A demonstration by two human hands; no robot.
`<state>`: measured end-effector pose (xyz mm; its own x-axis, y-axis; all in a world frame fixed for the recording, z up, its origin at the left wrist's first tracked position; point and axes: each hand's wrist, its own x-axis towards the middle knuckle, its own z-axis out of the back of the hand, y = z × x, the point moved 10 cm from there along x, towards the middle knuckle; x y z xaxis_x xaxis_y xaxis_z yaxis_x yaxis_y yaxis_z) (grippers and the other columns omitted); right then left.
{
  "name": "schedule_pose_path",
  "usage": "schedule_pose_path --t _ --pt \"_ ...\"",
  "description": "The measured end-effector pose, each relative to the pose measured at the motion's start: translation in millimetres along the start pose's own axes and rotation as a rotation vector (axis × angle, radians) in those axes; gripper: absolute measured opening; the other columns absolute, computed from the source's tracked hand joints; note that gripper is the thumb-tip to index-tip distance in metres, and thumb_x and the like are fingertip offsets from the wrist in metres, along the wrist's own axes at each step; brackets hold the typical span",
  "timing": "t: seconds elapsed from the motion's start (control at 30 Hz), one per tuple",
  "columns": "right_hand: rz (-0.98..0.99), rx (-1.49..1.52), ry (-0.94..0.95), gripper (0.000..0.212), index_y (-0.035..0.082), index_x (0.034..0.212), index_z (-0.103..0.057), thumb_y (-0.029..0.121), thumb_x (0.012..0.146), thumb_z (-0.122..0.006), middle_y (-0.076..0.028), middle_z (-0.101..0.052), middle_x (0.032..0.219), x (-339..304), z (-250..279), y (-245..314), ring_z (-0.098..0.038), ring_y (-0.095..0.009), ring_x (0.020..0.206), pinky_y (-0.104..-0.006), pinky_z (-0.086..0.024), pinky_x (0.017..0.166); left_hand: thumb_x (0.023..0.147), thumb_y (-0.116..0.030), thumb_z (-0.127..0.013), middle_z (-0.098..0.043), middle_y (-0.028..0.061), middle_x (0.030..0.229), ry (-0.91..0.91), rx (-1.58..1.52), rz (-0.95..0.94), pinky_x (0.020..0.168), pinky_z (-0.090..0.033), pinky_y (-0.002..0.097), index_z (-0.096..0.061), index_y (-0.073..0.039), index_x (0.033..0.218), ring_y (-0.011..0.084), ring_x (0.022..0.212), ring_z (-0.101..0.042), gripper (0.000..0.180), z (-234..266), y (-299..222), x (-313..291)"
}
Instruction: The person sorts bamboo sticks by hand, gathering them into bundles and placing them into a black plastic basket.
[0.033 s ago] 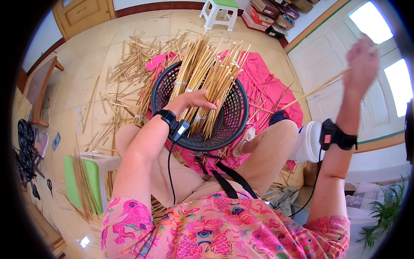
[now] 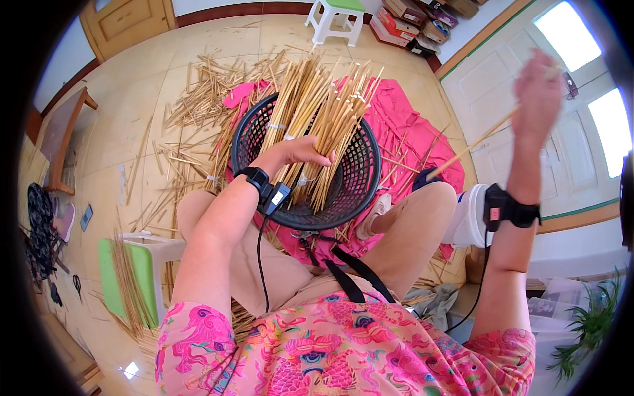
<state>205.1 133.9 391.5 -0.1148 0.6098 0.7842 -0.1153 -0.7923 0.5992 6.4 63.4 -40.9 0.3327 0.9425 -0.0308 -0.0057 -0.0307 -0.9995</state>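
A black plastic basket [image 2: 371, 188] stands before my knees, with several bundles of dry straw-coloured stalks [image 2: 300, 92] leaning upright in it. White ties show on some of them. My left hand [image 2: 305, 150] is closed around the nearest bundle of stalks [image 2: 340, 109], thumb pointing right, over the middle of the basket. Raised high at the right, my right hand [image 2: 538, 96] is smeared by motion. From its closed fingers one long thin stalk [image 2: 472, 144] slants down to the left, its lower tip above my right knee.
Loose stalks [image 2: 198, 99] litter the tiled floor and a pink cloth [image 2: 403, 125] under the basket. Beside my right leg is a white bucket [image 2: 467, 214]. At left stands a green-topped stool [image 2: 115, 280] bearing more stalks. A white door [image 2: 502, 119] is close on the right.
My right hand has shifted slightly left and up, carrying the stalk with it. My left hand and the basket stay in place.
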Motion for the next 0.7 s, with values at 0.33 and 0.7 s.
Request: schedule_pose_path --t 0.33,0.7 --pt "-0.420 0.306 0.490 0.020 0.001 0.095 -0.064 0.013 0.080 -0.070 0.004 -0.057 0.073 -161 -111 -116 -0.050 -0.002 0.063 -0.0162 -0.041 0.056 0.071 -0.007 -0.067 -0.058 -0.0007 0.082 0.026 0.025 -0.023 0.073 -0.044 0.0268 -0.060 -0.005 0.088 0.0111 0.078 -0.054 0.019 -6 -25 -2" --pt "-0.690 0.721 0.834 0.047 0.000 0.116 -0.055 0.004 0.073 -0.074 -0.002 -0.062 0.100 -227 -178 -115 -0.059 -0.009 0.084 -0.0252 -0.049 0.076 0.069 -0.005 -0.072 -0.057 0.0043 0.105 0.137 0.179 -0.074 0.090 -0.042 0.0295 -0.053 -0.003 0.114 0.0169 0.101 -0.053 0.049 -22 -25 7"
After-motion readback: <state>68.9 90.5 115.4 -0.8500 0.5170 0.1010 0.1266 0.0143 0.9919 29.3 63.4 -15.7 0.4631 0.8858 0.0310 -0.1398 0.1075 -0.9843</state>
